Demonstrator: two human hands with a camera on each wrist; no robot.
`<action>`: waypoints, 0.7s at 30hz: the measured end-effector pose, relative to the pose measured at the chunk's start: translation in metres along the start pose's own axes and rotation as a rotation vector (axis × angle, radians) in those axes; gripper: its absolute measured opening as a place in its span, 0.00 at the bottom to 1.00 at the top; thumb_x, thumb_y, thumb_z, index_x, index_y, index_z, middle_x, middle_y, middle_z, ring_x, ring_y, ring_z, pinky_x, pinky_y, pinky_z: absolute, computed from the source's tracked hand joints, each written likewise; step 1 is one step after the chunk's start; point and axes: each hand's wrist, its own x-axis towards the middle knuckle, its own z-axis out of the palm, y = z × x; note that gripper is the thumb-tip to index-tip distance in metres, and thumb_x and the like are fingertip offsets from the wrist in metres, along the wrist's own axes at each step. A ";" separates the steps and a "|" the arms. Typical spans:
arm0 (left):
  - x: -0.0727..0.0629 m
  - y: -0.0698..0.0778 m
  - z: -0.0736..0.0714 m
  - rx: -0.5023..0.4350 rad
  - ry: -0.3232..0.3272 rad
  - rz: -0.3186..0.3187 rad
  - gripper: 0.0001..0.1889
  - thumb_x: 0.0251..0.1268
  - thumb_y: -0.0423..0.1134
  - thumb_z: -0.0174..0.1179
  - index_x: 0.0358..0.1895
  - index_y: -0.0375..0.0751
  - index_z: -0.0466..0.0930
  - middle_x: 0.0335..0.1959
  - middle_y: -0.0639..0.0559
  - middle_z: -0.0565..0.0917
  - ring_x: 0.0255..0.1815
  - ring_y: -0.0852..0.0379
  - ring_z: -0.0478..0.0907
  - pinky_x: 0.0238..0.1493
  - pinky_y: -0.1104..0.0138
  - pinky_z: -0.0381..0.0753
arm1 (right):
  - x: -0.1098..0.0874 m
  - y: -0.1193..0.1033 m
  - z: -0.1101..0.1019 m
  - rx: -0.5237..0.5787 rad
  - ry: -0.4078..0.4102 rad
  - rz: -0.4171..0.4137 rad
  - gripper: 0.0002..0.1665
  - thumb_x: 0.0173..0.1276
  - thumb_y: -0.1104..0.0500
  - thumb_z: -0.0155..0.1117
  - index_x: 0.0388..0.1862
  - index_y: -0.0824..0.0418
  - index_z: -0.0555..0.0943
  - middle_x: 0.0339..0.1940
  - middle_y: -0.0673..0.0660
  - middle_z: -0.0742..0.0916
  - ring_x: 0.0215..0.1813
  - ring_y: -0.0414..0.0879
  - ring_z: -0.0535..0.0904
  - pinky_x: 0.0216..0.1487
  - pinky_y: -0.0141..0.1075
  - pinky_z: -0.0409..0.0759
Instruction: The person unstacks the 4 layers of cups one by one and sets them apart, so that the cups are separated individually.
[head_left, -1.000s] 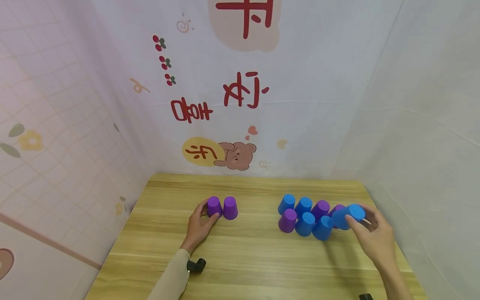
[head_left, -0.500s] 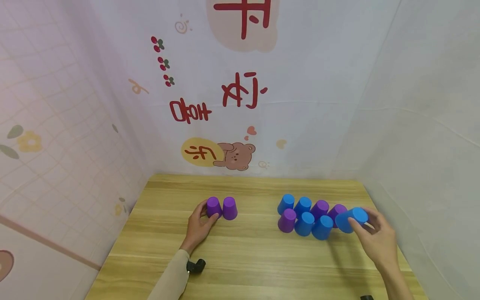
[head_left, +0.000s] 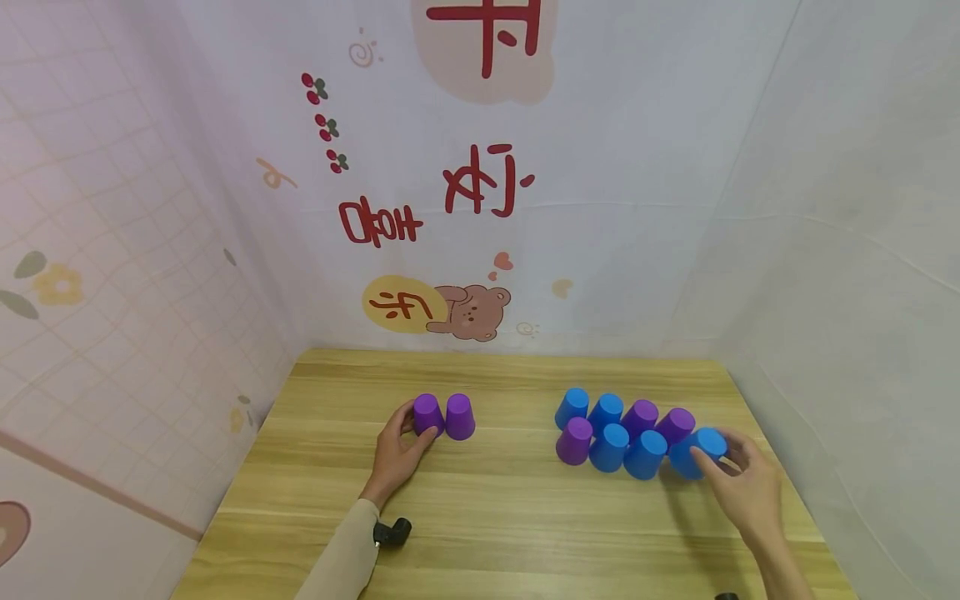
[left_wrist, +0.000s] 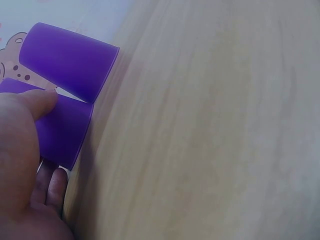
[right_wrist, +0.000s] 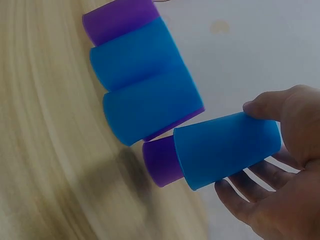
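Observation:
At the left, my left hand (head_left: 399,452) grips an upside-down purple cup (head_left: 428,414), thumb on the near side and fingers behind. A second purple cup (head_left: 460,418) stands right beside it; their rims touch in the left wrist view. My right hand (head_left: 752,492) holds a blue cup (head_left: 687,457) mouth down at the right end of the front row. In the right wrist view this blue cup (right_wrist: 227,150) hangs a little above the table, its rim in front of a purple cup (right_wrist: 162,162). A blue cup (head_left: 646,455) stands just left of it.
Two rows of upside-down cups fill the right side. A purple cup (head_left: 574,442) and a blue cup (head_left: 610,447) stand in front, with blue and purple ones behind. The wooden table (head_left: 510,533) meets a printed cloth wall (head_left: 615,275) at the back.
My right hand has lowered the blue cup toward the table and turned it more upright beside the front row. The left hand stays on its purple cup.

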 end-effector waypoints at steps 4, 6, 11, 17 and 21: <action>0.000 -0.001 0.000 -0.005 0.002 0.009 0.35 0.77 0.37 0.75 0.83 0.38 0.73 0.77 0.35 0.83 0.75 0.35 0.84 0.79 0.40 0.83 | 0.001 0.008 0.004 -0.003 -0.027 0.014 0.38 0.79 0.54 0.78 0.78 0.71 0.75 0.74 0.77 0.83 0.50 0.06 0.67 0.47 0.06 0.78; 0.000 -0.001 0.000 -0.007 0.003 0.011 0.35 0.77 0.37 0.75 0.83 0.39 0.73 0.77 0.35 0.83 0.75 0.36 0.85 0.79 0.40 0.84 | 0.002 0.012 0.006 -0.002 -0.034 0.019 0.39 0.79 0.54 0.79 0.78 0.71 0.75 0.75 0.80 0.83 0.49 0.05 0.66 0.46 0.06 0.77; 0.001 -0.004 0.000 -0.009 0.003 0.016 0.35 0.77 0.38 0.75 0.83 0.40 0.73 0.77 0.37 0.84 0.74 0.37 0.86 0.78 0.39 0.84 | 0.003 0.020 0.012 -0.019 -0.044 0.020 0.39 0.78 0.54 0.79 0.78 0.72 0.75 0.73 0.81 0.83 0.48 0.05 0.65 0.45 0.06 0.76; 0.001 -0.004 0.000 -0.002 0.005 0.021 0.35 0.77 0.37 0.75 0.83 0.39 0.73 0.76 0.36 0.85 0.73 0.37 0.86 0.77 0.39 0.85 | 0.005 0.026 0.017 -0.039 -0.057 0.024 0.39 0.78 0.53 0.80 0.77 0.72 0.76 0.73 0.80 0.84 0.48 0.06 0.64 0.45 0.06 0.76; 0.000 -0.002 0.000 0.000 0.005 0.009 0.36 0.77 0.37 0.75 0.83 0.39 0.73 0.76 0.36 0.84 0.73 0.36 0.86 0.77 0.39 0.84 | 0.005 0.029 0.020 -0.060 -0.061 0.030 0.39 0.77 0.53 0.80 0.77 0.71 0.77 0.73 0.79 0.84 0.56 0.28 0.84 0.45 0.06 0.76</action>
